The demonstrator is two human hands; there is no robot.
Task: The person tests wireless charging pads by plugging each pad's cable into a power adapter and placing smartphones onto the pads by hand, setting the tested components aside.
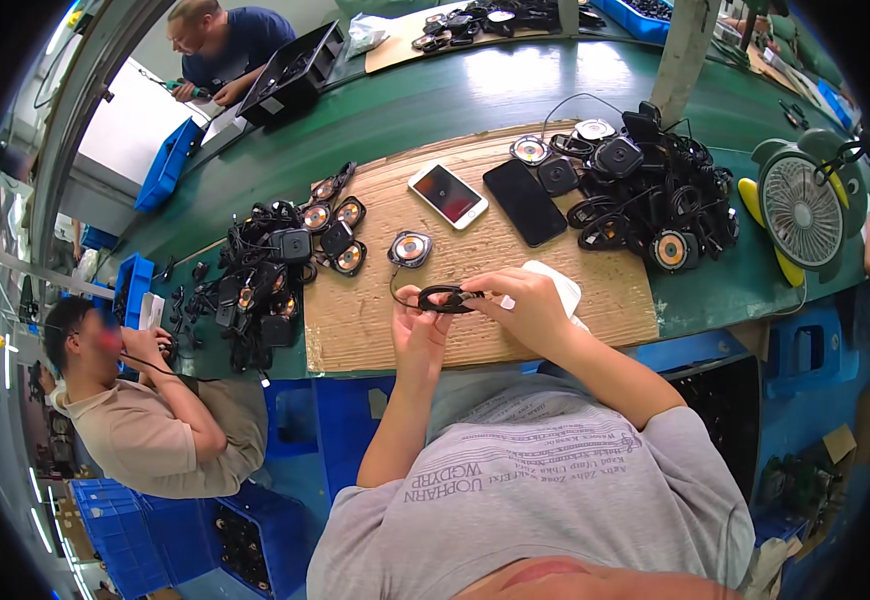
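A small coil of black cable (pixel 443 298) is between my hands, over the near part of a cardboard sheet (pixel 365 325). My left hand (pixel 419 338) grips the coil's left side from below. On its right side, the fingers of my right hand (pixel 529 304) pinch the cable. The cable runs up to a wireless charger pad (pixel 410 249) with a copper-coloured coil, lying on the cardboard. A white rounded object (pixel 563 288) rests partly hidden behind my right hand. Farther off lie a white phone (pixel 449 196), its screen lit, and a black phone (pixel 525 203).
Piles of black charger pads and cables lie left (pixel 280 245) and right (pixel 695 190) of the cardboard. A green fan (pixel 803 212) stands at the right. One co-worker (pixel 155 400) sits at the left; another (pixel 230 50) works beyond the green bench near a black crate (pixel 290 75).
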